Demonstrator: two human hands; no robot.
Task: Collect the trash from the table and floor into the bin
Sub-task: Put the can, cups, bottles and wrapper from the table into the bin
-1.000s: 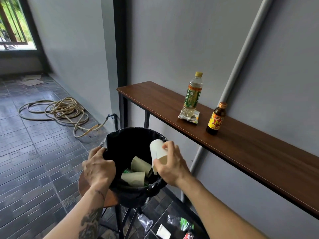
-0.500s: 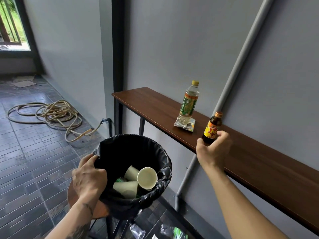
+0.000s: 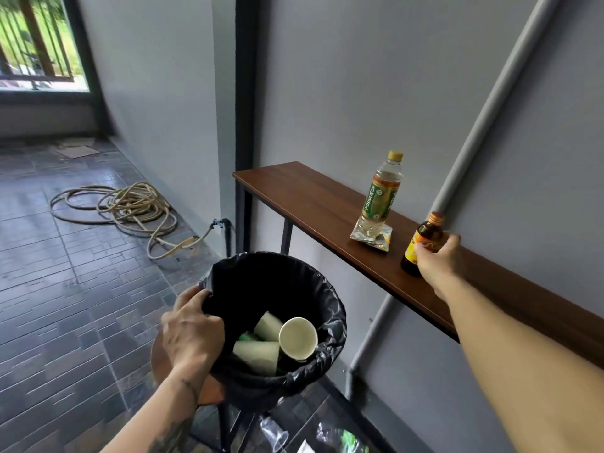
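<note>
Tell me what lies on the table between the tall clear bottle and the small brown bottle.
Nothing: in the head view, bare table separates the tall bottle from the brown bottle.

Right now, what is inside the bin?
The bin holds three paper cups lying on their sides, plus something green beneath them. Anything deeper is covered by the cups and the dark liner.

A home's tiled entry passage, with a coiled hose (image 3: 130,207) and barred doorway (image 3: 36,44).
</note>
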